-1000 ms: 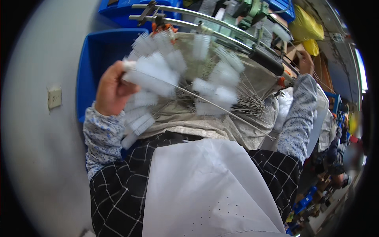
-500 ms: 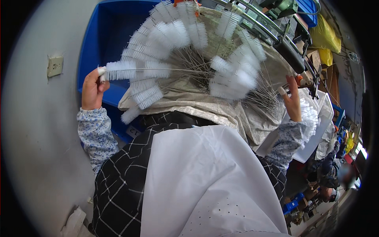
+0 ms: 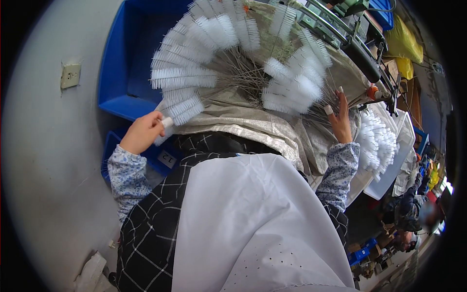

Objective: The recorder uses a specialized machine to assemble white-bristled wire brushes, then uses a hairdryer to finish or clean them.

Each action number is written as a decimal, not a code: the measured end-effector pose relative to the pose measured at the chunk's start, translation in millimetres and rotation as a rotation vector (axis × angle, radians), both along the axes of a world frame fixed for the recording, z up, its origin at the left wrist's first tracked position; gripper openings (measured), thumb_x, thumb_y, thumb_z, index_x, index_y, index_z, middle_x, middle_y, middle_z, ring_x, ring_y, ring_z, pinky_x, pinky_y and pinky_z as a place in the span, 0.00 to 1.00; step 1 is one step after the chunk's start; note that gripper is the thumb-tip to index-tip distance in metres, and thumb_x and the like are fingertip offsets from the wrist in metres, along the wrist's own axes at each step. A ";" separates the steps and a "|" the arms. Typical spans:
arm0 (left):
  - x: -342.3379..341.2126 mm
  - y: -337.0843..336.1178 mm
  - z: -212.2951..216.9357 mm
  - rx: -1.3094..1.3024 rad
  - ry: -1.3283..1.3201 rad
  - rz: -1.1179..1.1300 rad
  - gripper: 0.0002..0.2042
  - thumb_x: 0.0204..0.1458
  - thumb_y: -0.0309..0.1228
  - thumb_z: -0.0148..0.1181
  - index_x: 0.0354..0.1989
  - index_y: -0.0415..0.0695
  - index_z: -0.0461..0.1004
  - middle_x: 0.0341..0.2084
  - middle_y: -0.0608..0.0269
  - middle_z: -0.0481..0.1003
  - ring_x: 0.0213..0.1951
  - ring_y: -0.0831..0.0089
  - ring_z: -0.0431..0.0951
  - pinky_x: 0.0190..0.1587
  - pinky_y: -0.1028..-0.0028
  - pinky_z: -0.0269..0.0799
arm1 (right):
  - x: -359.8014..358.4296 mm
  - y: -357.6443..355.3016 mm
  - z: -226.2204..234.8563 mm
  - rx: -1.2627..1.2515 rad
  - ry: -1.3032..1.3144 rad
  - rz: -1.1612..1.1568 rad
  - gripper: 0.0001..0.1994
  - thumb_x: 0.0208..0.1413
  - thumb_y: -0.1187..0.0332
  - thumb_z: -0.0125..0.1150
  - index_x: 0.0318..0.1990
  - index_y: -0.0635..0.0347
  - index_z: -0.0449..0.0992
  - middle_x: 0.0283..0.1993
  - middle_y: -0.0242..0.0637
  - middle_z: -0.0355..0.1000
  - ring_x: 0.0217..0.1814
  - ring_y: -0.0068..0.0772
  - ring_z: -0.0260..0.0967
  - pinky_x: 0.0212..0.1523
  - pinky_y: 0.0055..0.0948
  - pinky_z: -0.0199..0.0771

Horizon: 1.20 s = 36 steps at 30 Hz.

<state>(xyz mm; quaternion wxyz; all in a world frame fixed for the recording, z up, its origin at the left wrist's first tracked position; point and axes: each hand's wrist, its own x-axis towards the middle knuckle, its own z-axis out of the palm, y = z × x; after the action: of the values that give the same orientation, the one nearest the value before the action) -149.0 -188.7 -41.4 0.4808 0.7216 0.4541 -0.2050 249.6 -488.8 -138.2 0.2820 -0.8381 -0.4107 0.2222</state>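
My left hand (image 3: 143, 133) is at the lower left end of a fan of white bristle brushes (image 3: 187, 78) on twisted wire stems. Its fingers are closed at the tip of the lowest brush (image 3: 184, 111), and they partly hide what they pinch. White covers sit on some fingertips of both hands. On the right, my right hand (image 3: 342, 121) has its fingers apart beside the wire stems (image 3: 321, 114) of a second group of brushes (image 3: 294, 90). It holds nothing that I can see. Both groups rest on a beige cloth (image 3: 233, 121) over my lap.
A large blue bin (image 3: 114, 92) stands at the left against the wall, with a smaller blue bin (image 3: 154, 155) below it. At the upper right is a metal machine with a black-gripped bar (image 3: 360, 63). A white crate (image 3: 406, 131) with more brushes (image 3: 377, 143) stands at the right.
My left hand has left the tip of a brush stretched out to the left and moved down and right to the lowest brush. My right hand has shifted left toward the wire stems.
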 end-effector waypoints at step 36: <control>139.5 17.2 99.1 -0.025 -0.541 -0.065 0.15 0.52 0.37 0.45 0.29 0.36 0.70 0.11 0.69 0.63 0.13 0.86 0.59 0.15 0.85 0.54 | -87.2 165.8 159.8 -0.085 1.094 0.556 0.19 0.57 0.58 0.39 0.50 0.62 0.57 0.32 0.33 0.65 0.31 0.18 0.61 0.33 0.19 0.64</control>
<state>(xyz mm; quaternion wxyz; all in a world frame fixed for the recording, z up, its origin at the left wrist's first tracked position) -9.5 -171.5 57.7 0.5866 0.7583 0.2833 -0.0257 162.3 -322.9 21.7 0.3496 -0.4746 -0.4006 0.7015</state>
